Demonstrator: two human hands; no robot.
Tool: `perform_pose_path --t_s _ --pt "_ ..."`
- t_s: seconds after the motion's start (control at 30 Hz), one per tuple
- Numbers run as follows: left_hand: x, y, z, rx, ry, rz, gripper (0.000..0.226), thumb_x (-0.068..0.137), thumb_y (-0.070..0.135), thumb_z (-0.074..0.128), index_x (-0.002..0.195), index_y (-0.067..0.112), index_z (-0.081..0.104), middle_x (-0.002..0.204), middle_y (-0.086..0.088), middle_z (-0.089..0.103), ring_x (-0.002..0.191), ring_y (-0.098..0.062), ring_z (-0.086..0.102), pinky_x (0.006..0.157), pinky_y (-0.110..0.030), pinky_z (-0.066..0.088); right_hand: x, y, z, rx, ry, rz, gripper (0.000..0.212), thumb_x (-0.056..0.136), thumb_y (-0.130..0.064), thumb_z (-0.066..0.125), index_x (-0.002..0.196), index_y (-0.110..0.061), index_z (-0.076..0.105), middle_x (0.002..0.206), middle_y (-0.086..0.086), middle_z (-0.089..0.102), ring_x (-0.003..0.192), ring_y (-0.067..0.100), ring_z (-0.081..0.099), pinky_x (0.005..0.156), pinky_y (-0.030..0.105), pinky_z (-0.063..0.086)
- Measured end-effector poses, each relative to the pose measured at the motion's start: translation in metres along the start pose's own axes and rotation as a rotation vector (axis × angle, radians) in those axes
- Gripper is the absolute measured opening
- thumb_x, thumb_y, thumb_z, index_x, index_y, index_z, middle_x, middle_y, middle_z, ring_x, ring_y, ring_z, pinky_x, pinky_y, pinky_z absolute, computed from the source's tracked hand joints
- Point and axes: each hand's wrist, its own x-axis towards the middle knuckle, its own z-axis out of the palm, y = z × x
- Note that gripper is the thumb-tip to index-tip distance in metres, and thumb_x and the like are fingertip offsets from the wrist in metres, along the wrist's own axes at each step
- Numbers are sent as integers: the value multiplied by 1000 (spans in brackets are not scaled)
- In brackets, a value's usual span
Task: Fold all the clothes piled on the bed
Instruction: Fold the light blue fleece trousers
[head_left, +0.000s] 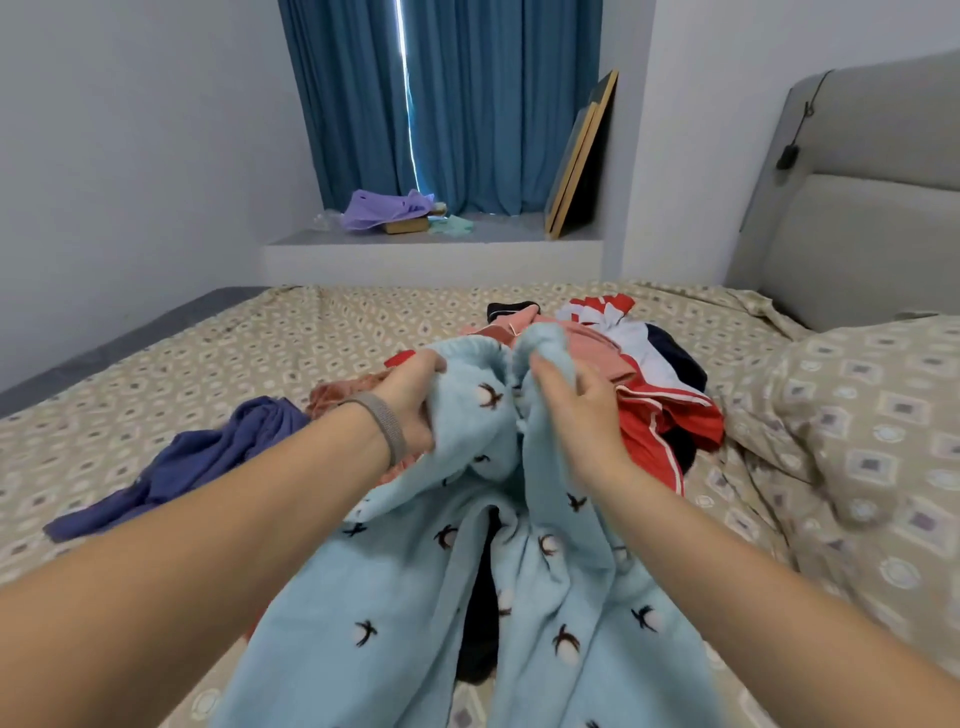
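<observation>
Both hands are gripping the light blue fleece garment (415, 597) above the bed (260, 343): left hand (410, 405) and right hand (582, 410) fingers clamped on its bunched top edge, just in front of the clothes pile (644, 364).

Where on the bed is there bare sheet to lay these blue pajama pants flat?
Bare bed sheet lies left of the clothes pile, beyond the purple garment. It is crowded around both hands and right toward the pillow.

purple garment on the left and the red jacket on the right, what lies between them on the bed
In the head view, both hands hold up the light blue fleece garment between the purple garment and the red jacket, with a rust-coloured cloth beside the purple one.
</observation>
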Motion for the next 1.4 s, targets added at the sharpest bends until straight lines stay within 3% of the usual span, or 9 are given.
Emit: perform_pose_path --t_s 0.17,0.27,0.43,0.53,0.63,0.77,0.93,1.1,1.4 --pt "-34 -11 2 114 -263 91 42 92 47 53 102 9 69 97 -13 69 92 -25 64 85 -35 50 -36 -3 3 -115 -79 -187 21 79 -10 66 75 -14 45 72 -8 47 68 9 45 67 30 40" --pt "-48 -27 -4 144 -306 228 65 69 60 75 112 11 69 110 -13 71 103 -23 67 97 -40 51 -65 -8 4 -165 -128 -230 11 82 -13 66 83 -13 55 77 -7 57 74 8 53 71 25 44" --pt "-79 -66 -33 326 -134 632 21 88 4 65 107 14 66 89 11 74 83 0 69 68 -12 51 -117 -11 -8 -261 -447 -338 14 75 -14 59 84 -14 70 84 -7 68 89 7 65 83 17 48" --pt "-98 -84 -65 382 -221 668 30 89 6 64 117 16 60 106 5 71 94 -2 68 73 -13 52 -113 -20 -29 -361 -292 -464 29 68 -10 51 91 -19 65 95 -12 64 94 12 59 86 20 44" --pt "-115 -88 -87 507 -282 684 33 87 14 69 117 23 59 110 3 71 103 -6 66 83 -21 54 -108 -35 -31 -656 -517 -698 41 63 -16 46 97 -20 68 102 -18 60 99 7 44 93 17 29" --pt "-131 -76 -108 542 -260 718 33 82 30 74 113 27 60 106 14 72 102 -8 66 82 -20 53 -116 -62 -24 -999 -872 -533 54 68 -18 49 118 -35 57 107 -22 53 109 8 31 87 35 23" --pt "-150 -63 -117 506 -323 694 75 56 70 75 111 21 61 108 2 72 102 -13 68 86 -27 55 -110 -80 -21 -1608 -959 -696 62 78 -30 58 136 -34 39 134 -13 42 119 24 27 87 44 21" --pt "-162 -51 -112 515 -463 620 83 53 67 80 111 11 61 108 -5 72 104 -19 68 82 -25 55 -113 -94 -18 -1695 -921 -983 64 80 -44 60 139 -31 38 139 -4 41 123 30 36 98 52 28" --pt "-165 -38 -117 525 -394 578 82 48 63 84 109 11 65 106 -3 73 103 -18 68 78 -21 55 -112 -130 -33 -1578 -968 -740 40 72 -60 70 85 -24 60 81 -3 55 89 20 50 82 34 43"
